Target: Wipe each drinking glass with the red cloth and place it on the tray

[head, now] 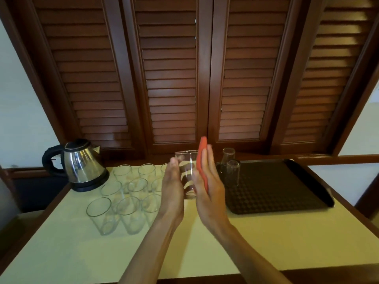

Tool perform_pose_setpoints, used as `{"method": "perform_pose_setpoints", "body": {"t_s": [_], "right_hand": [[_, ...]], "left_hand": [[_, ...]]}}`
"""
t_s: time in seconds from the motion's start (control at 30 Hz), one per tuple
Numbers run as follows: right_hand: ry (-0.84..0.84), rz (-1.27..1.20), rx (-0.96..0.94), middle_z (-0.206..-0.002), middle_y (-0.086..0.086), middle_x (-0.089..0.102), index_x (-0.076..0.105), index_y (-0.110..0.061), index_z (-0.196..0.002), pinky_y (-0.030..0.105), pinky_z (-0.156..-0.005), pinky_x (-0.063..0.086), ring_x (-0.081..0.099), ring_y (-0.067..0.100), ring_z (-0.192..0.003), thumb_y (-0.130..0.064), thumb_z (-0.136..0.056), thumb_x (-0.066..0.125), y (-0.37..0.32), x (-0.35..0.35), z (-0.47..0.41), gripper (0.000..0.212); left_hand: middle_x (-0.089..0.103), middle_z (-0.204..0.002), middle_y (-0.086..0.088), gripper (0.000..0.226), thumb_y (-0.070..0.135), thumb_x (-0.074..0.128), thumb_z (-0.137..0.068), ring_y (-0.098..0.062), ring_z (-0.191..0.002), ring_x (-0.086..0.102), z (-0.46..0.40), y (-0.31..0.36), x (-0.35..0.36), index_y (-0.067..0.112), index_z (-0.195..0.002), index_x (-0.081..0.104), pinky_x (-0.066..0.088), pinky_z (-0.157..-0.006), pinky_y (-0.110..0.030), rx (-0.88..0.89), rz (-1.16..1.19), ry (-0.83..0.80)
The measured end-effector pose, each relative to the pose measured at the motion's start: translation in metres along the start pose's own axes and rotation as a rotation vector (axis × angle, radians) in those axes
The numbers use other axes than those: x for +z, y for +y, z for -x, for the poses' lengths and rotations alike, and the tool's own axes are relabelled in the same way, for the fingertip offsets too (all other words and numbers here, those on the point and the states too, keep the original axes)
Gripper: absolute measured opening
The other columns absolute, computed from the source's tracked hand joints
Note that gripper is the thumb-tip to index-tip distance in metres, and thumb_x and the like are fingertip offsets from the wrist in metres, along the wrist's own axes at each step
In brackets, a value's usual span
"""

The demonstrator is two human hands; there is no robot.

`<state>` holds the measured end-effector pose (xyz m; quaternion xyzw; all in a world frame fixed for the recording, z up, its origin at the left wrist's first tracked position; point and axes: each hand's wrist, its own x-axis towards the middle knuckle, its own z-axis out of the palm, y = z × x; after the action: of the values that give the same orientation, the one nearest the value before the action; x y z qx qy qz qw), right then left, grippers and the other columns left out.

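Two hands meet above the pale table (205, 253), and between them we hold one drinking glass (186, 171) upright, lifted clear of the surface. Our left hand (173, 187) presses against the glass's left side with fingers nearly straight, thumb near the rim. Our right hand (207, 181) lies flat against the red cloth (202, 156), which is sandwiched between the palm and the glass's right side; the fingers are extended, not curled, and the cloth's top edge sticks up past the fingertips.

Left of our hands, a cluster of clear glasses (123, 197) stands mouth-up on the table in rough rows, close together; our left hand hides part of the group, so we cannot give the exact count. Behind them, at the table's far left corner, sits a steel kettle (82, 163) with a black handle on its base.

Right of our hands lies the dark textured tray (276, 187). At its far left corner stand two glasses (232, 173) turned mouth-down, one just behind the other. Brown louvred shutters (174, 78) fill the wall beyond.
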<state>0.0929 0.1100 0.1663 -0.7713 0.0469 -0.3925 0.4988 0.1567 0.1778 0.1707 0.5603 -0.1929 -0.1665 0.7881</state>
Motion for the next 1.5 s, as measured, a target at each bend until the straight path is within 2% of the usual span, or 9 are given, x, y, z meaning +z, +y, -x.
{"method": "perform_pose_setpoints", "body": {"t_s": [0.17,0.3,0.47,0.6,0.73,1.07,1.23,1.37,1.5], "right_hand": [[-0.093,0.063,-0.178,-0.169,-0.014,0.006,0.022,-0.023,-0.158,0.027,-0.126,0.01,0.004,0.011,-0.156,-0.033,-0.107,0.041,0.009,0.007,0.031,0.055],[0.042,-0.107,0.054,-0.165,-0.025,0.013,0.018,-0.028,-0.159,0.036,-0.125,0.025,0.015,-0.003,-0.152,-0.047,-0.102,0.037,0.009,0.0,0.008,0.063],[-0.085,0.026,-0.15,-0.168,-0.018,0.007,0.02,-0.025,-0.158,0.033,-0.127,0.011,0.004,0.008,-0.156,-0.038,-0.105,0.038,0.009,0.007,0.026,0.057],[0.028,-0.078,0.018,-0.166,-0.025,0.009,0.018,-0.025,-0.159,0.029,-0.124,0.022,0.011,-0.002,-0.152,-0.043,-0.103,0.036,0.013,0.0,0.01,0.061],[-0.058,0.071,-0.161,-0.169,-0.013,0.009,0.025,-0.02,-0.158,0.028,-0.126,0.013,0.006,0.01,-0.156,-0.035,-0.105,0.04,0.01,0.002,0.014,0.056],[-0.058,0.041,-0.181,-0.168,-0.009,0.017,0.032,-0.021,-0.155,0.036,-0.126,0.016,0.009,0.012,-0.156,-0.024,-0.106,0.045,0.009,0.006,0.021,0.051],[0.043,-0.066,0.032,-0.164,-0.021,0.021,0.029,-0.026,-0.156,0.035,-0.124,0.027,0.019,-0.003,-0.151,-0.026,-0.108,0.043,0.002,-0.002,-0.009,0.05],[-0.074,0.121,-0.226,-0.166,-0.006,0.023,0.034,-0.02,-0.154,0.042,-0.127,0.016,0.012,0.014,-0.156,-0.025,-0.106,0.045,0.015,0.009,0.01,0.05],[0.009,-0.082,0.01,-0.166,-0.018,0.017,0.026,-0.029,-0.156,0.038,-0.123,0.029,0.018,-0.003,-0.151,-0.029,-0.107,0.044,0.017,-0.002,0.0,0.052]], "left_hand": [[0.072,-0.129,-0.007,0.076,0.083,0.042,-0.09,-0.024,-0.125,0.066,-0.004,0.014,-0.003,0.024,-0.131,0.069,0.05,-0.109,-0.049,-0.029,0.042,-0.028],[0.071,-0.125,-0.003,0.049,0.07,0.048,-0.094,-0.023,-0.123,0.066,0.004,0.007,0.003,0.037,-0.12,0.073,0.054,-0.104,-0.05,0.001,-0.073,-0.076],[0.077,-0.117,-0.01,0.058,0.06,0.048,-0.094,-0.025,-0.114,0.073,-0.001,0.012,0.005,0.017,-0.123,0.073,0.056,-0.101,-0.046,0.037,0.033,0.062],[0.079,-0.113,-0.001,0.053,0.06,0.035,-0.101,-0.017,-0.109,0.074,0.004,0.002,0.007,0.027,-0.124,0.069,0.06,-0.085,-0.03,0.027,-0.083,0.024],[0.074,-0.128,-0.008,0.069,0.067,0.032,-0.101,-0.022,-0.124,0.068,0.0,0.008,0.005,0.018,-0.132,0.068,0.051,-0.108,-0.044,-0.05,0.019,-0.056],[0.066,-0.137,-0.02,0.059,0.05,0.047,-0.103,-0.032,-0.131,0.062,-0.003,0.008,0.001,0.007,-0.14,0.06,0.043,-0.116,-0.053,0.014,0.144,-0.088],[0.069,-0.134,-0.001,0.048,0.053,0.037,-0.105,-0.016,-0.122,0.068,0.003,0.0,0.005,0.034,-0.147,0.052,0.057,-0.092,-0.034,0.016,0.023,-0.034],[0.07,-0.132,-0.016,0.059,0.055,0.038,-0.106,-0.026,-0.123,0.068,-0.01,0.011,0.002,0.012,-0.138,0.063,0.052,-0.1,-0.039,-0.102,0.122,-0.016],[0.072,-0.128,-0.005,0.047,0.045,0.055,-0.099,-0.026,-0.123,0.067,-0.011,0.014,0.001,0.019,-0.138,0.061,0.056,-0.087,-0.033,-0.015,-0.003,-0.102]]}}
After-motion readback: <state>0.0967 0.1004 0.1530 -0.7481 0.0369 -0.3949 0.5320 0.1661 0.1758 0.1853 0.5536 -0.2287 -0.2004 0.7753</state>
